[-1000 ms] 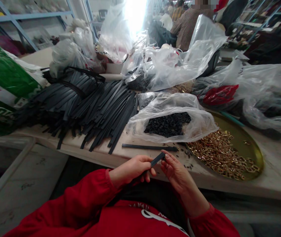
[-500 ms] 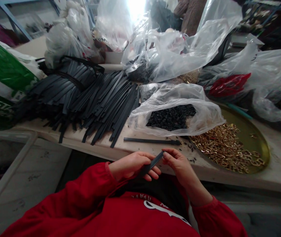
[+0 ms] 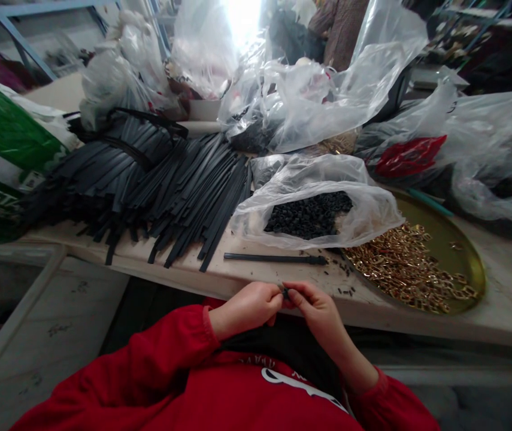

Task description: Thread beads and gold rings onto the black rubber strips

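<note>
Just off the front edge of the table, my left hand and my right hand meet, fingertips almost touching. Between them a small end of a black strap shows; the rest is hidden in my left fist. Thumb and fingers of my right hand pinch at that end. Beyond them, a single black strap with a thicker right end lies on the table. Behind it, an open clear plastic bag holds many small black loops. Gold buckles are heaped to the right.
A brass-coloured round tray carries the buckles. Large bundles of black straps lie at the left, beside a green and white sack. Filled plastic bags line the back. Small black bits are scattered near the table edge.
My left hand has closed around the strap, which lay across its open fingers before. Both hands have come closer together, and most of the strap is now hidden.
</note>
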Demonstrator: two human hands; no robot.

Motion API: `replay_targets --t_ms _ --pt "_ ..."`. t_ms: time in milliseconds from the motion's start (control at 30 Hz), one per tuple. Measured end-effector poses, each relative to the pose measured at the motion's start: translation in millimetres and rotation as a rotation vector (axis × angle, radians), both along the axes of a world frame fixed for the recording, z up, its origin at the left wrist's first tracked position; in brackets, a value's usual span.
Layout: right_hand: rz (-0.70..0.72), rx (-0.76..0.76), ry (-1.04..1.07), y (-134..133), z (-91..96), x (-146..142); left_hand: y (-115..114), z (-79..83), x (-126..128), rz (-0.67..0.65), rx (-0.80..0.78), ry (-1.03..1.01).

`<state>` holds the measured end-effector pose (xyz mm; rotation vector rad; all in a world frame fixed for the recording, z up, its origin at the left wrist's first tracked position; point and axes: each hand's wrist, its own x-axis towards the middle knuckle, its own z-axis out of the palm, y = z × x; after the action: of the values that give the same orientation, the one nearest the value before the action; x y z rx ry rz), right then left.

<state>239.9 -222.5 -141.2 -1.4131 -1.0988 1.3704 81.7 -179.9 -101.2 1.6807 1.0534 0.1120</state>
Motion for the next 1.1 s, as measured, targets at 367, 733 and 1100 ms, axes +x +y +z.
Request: replay_targets --t_ms 367,733,1100 --pt "-0.095 -0.143 0.397 -2.8 2.3 0.7 -3.9 7.5 -4.2 -0.001 -0.083 -0.063" --pt "-0.124 0.139 -0.097 25.0 6.1 44.8 17.3 -1.0 12.5 0.166 -0.216 -0.209" --pt "-0.176 0.095 -1.527 106.1 12.1 160.9 25.5 -1.3 34.1 0.143 -0.331 -0.095"
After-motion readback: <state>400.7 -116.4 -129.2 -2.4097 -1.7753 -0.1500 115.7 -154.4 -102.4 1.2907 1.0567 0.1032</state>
